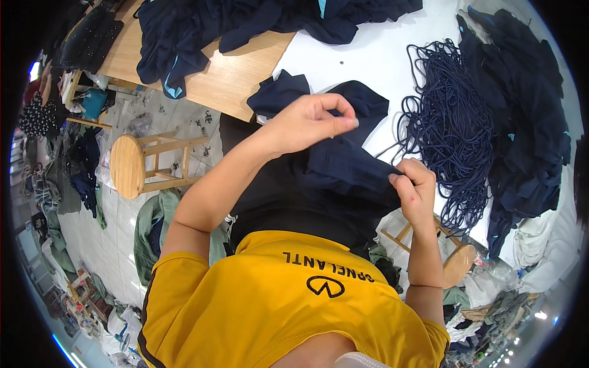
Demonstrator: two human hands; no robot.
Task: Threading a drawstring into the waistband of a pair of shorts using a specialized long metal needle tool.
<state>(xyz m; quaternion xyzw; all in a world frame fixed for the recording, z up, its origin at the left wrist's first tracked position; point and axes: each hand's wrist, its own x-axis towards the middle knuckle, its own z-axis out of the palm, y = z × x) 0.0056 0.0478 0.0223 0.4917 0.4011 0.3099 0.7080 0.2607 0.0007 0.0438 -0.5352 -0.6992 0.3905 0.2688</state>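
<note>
We've got both hands pinched on the dark garment (pixel 343 165), left hand (pixel 310 122) up top, right hand (pixel 414 187) at its edge. Cord pile (pixel 451 132) just past the right hand, prob snags if fabric drags.

A white table (pixel 368 55) carries a tangled heap of dark navy cord (pixel 448 122) near its middle, a mound of dark navy garments (pixel 527 122) at its right end, and one dark navy garment (pixel 343 153) spread over its near edge. Butted against its left side, a light wooden table (pixel 233 80) holds another pile of dark navy clothes with pale blue trim (pixel 202 30), part of which spills onto the white top. The tiled floor (pixel 123 239) below bears a round-topped wooden stool (pixel 138 164) and scattered heaps of green and dark cloth (pixel 150 227).
</note>
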